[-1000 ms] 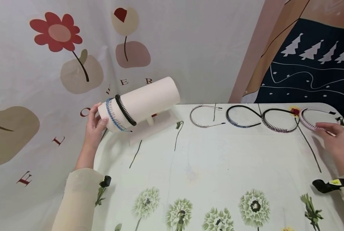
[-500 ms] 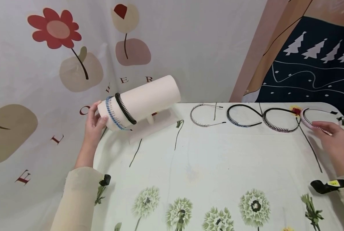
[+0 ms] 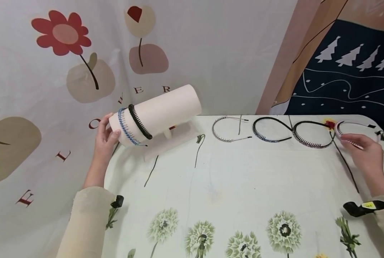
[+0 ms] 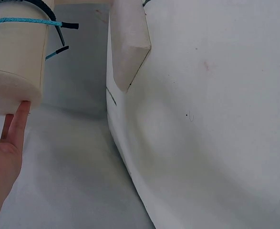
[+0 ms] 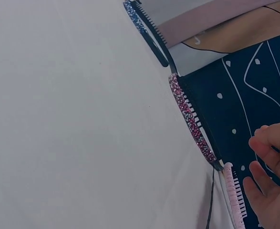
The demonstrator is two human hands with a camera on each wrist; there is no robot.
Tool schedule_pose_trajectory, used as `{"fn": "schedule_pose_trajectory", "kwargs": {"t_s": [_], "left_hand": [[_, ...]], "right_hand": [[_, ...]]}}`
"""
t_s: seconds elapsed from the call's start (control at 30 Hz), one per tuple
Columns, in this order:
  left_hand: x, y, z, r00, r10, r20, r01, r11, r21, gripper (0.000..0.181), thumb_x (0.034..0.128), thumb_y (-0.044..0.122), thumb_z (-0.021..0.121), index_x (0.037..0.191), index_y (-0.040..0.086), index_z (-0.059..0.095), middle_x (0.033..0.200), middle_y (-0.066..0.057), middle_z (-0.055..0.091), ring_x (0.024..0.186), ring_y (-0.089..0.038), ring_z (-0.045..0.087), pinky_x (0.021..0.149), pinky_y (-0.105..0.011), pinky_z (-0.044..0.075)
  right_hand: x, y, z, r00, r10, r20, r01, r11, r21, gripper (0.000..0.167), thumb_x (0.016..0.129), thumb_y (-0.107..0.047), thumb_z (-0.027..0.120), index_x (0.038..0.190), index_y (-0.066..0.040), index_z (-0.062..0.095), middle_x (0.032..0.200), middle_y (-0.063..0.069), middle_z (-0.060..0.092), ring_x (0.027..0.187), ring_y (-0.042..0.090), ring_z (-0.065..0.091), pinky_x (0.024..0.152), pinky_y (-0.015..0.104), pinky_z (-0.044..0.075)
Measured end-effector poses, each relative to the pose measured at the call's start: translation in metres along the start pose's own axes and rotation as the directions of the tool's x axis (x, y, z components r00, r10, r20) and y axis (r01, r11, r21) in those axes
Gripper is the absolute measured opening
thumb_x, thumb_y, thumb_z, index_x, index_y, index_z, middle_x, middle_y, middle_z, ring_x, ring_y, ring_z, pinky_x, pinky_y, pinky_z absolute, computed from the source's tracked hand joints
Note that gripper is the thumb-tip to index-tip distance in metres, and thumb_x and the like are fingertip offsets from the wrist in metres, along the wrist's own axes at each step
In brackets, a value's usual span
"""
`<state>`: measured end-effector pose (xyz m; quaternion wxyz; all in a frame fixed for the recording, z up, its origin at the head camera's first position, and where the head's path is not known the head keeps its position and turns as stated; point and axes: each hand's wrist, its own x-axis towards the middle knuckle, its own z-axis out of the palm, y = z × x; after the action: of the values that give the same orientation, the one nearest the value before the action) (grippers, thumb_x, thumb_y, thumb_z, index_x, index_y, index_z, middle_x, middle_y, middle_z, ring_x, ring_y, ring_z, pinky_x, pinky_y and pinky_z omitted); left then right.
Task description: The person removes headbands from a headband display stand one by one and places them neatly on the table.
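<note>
My left hand point(image 3: 104, 145) grips the left end of a pale cylindrical headband stand point(image 3: 170, 105), thumb in front and fingers behind. A blue headband point(image 3: 122, 124) and a black toothed headband point(image 3: 138, 123) sit around that cylinder near the hand. At the right, my right hand point(image 3: 367, 154) hovers by a pink headband point(image 3: 338, 129) on the table, partly covering it. In the right wrist view its fingers point(image 5: 260, 183) are loosely bent and look apart from the pink headband point(image 5: 232, 191).
A row of headbands lies along the table's far edge: a thin pale one point(image 3: 214, 130), a black one with blue glitter point(image 3: 259, 136) and a black one with pink glitter point(image 3: 304, 142). The stand's flat base point(image 3: 179, 141) rests on the flower-printed tablecloth point(image 3: 237, 186).
My right hand has shifted a little to the left along the pink headband, which stays nearly in place. The left hand and the stand have not moved.
</note>
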<state>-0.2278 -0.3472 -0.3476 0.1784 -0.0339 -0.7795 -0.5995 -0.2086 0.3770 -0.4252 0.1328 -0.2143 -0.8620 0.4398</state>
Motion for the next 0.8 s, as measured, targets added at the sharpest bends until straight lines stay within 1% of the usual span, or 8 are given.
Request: {"fn": "schedule_pose_trajectory", "kwargs": {"t_s": [0.03,0.07,0.17,0.37,0.53,0.67,0.73,0.8], "left_hand": [[0.000,0.000,0.000,1.000,0.000,0.000,0.000,1.000,0.003,0.054,0.0988,0.017,0.053,0.150,0.027,0.038,0.144,0.012,0.043,0.117,-0.007,0.051,0.081,-0.011,0.053],[0.000,0.000,0.000,1.000,0.001,0.000,-0.001,1.000,0.003,0.054,0.0988,0.017,0.053,0.150,0.028,0.038,0.144,0.012,0.043,0.117,-0.007,0.051,0.081,-0.011,0.053],[0.000,-0.001,0.000,1.000,0.005,-0.001,-0.005,1.000,0.002,0.054,0.0987,0.017,0.052,0.150,0.027,0.038,0.145,0.011,0.042,0.117,-0.008,0.051,0.081,-0.011,0.053],[0.000,0.000,0.000,1.000,0.008,-0.001,-0.008,1.000,-0.010,0.054,0.0986,0.017,0.052,0.150,0.027,0.039,0.144,0.011,0.042,0.117,-0.008,0.051,0.081,-0.011,0.053],[0.000,0.000,0.000,1.000,0.004,0.002,-0.004,1.000,-0.016,0.054,0.0987,0.017,0.053,0.150,0.027,0.039,0.144,0.012,0.043,0.117,-0.008,0.051,0.081,-0.011,0.053],[0.000,-0.001,-0.001,1.000,-0.001,0.003,0.001,1.000,-0.012,0.053,0.0989,0.017,0.052,0.149,0.028,0.039,0.145,0.012,0.042,0.117,-0.008,0.051,0.081,-0.010,0.053],[0.000,-0.001,-0.001,1.000,-0.006,0.003,0.006,1.000,-0.010,0.053,0.0989,0.018,0.053,0.149,0.028,0.039,0.145,0.012,0.042,0.118,-0.008,0.050,0.081,-0.010,0.053],[0.001,-0.001,-0.001,1.000,-0.010,0.003,0.010,1.000,-0.006,0.053,0.0990,0.019,0.053,0.150,0.029,0.039,0.144,0.012,0.042,0.118,-0.007,0.050,0.082,-0.010,0.052]], "right_hand": [[0.000,0.000,0.000,1.000,-0.002,0.003,0.003,1.000,-0.004,0.019,0.101,-0.035,0.054,0.115,-0.045,0.061,0.095,-0.043,0.041,0.096,-0.022,0.039,0.086,-0.001,0.041],[0.000,0.000,0.001,1.000,-0.006,0.005,0.006,1.000,-0.001,0.020,0.101,-0.034,0.054,0.116,-0.044,0.062,0.095,-0.043,0.042,0.095,-0.022,0.040,0.084,-0.002,0.040],[-0.002,-0.002,0.002,1.000,-0.020,0.011,0.020,1.000,-0.004,0.020,0.101,-0.033,0.054,0.118,-0.042,0.062,0.096,-0.043,0.042,0.096,-0.022,0.041,0.092,0.001,0.042],[-0.005,-0.005,0.004,0.998,-0.056,0.028,0.054,0.997,0.048,0.021,0.101,-0.029,0.056,0.119,-0.037,0.064,0.096,-0.042,0.045,0.097,-0.022,0.042,0.086,-0.004,0.039],[-0.007,-0.008,0.005,0.996,-0.086,0.036,0.084,0.995,0.046,0.021,0.101,-0.032,0.056,0.119,-0.038,0.064,0.097,-0.043,0.046,0.099,-0.024,0.041,0.091,-0.003,0.039],[-0.009,-0.010,0.005,0.990,-0.128,0.060,0.123,0.989,0.084,0.018,0.100,-0.031,0.058,0.115,-0.039,0.065,0.097,-0.043,0.049,0.095,-0.024,0.044,0.082,-0.006,0.038],[-0.010,-0.012,0.004,0.985,-0.154,0.077,0.145,0.983,0.117,0.018,0.099,-0.028,0.059,0.114,-0.036,0.065,0.096,-0.043,0.051,0.093,-0.025,0.046,0.077,-0.006,0.037],[-0.011,-0.013,0.004,0.980,-0.174,0.093,0.159,0.976,0.146,0.019,0.099,-0.025,0.059,0.114,-0.034,0.066,0.096,-0.042,0.052,0.091,-0.024,0.048,0.074,-0.006,0.037]]}}
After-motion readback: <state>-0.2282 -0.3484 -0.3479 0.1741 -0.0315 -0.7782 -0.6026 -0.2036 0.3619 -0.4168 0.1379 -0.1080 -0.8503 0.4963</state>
